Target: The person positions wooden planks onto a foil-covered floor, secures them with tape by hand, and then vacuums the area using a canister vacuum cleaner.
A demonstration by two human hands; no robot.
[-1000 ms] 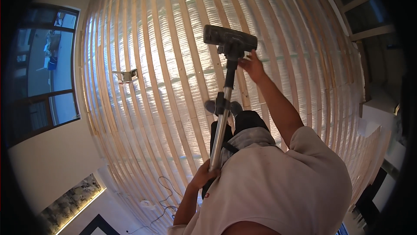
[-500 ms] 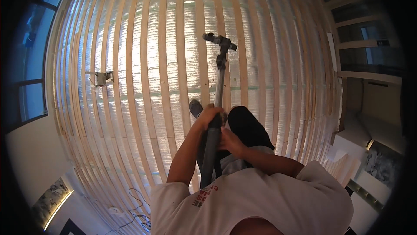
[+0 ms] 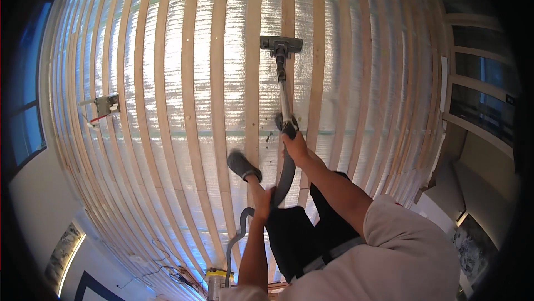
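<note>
My right hand (image 3: pixel 295 148) is closed on the handle of a vacuum cleaner's metal wand (image 3: pixel 285 98). The wand reaches forward to a dark floor nozzle (image 3: pixel 272 43) resting on floor battens. Lower down, my left hand (image 3: pixel 262 204) grips the grey flexible hose (image 3: pixel 285 178) near my legs; its fingers are partly hidden. The hose curves down toward a yellow-topped canister (image 3: pixel 217 277) at the bottom edge. Dark bits of debris (image 3: pixel 268 137) lie on the silver foil beside the wand. My grey shoe (image 3: pixel 242 166) is just left of the wand.
Wooden battens (image 3: pixel 193 106) run lengthwise over silver foil across the floor. A small metal object with a red part (image 3: pixel 105 106) sits on battens at left. Tangled cables (image 3: pixel 161 267) lie at lower left. Windows (image 3: pixel 30 123) line the left wall; framed glass panels (image 3: pixel 478 70) are at right.
My right hand has gone from the nozzle to the handle. My left hand has moved onto the hose. One foot has shifted, and the canister has come into view.
</note>
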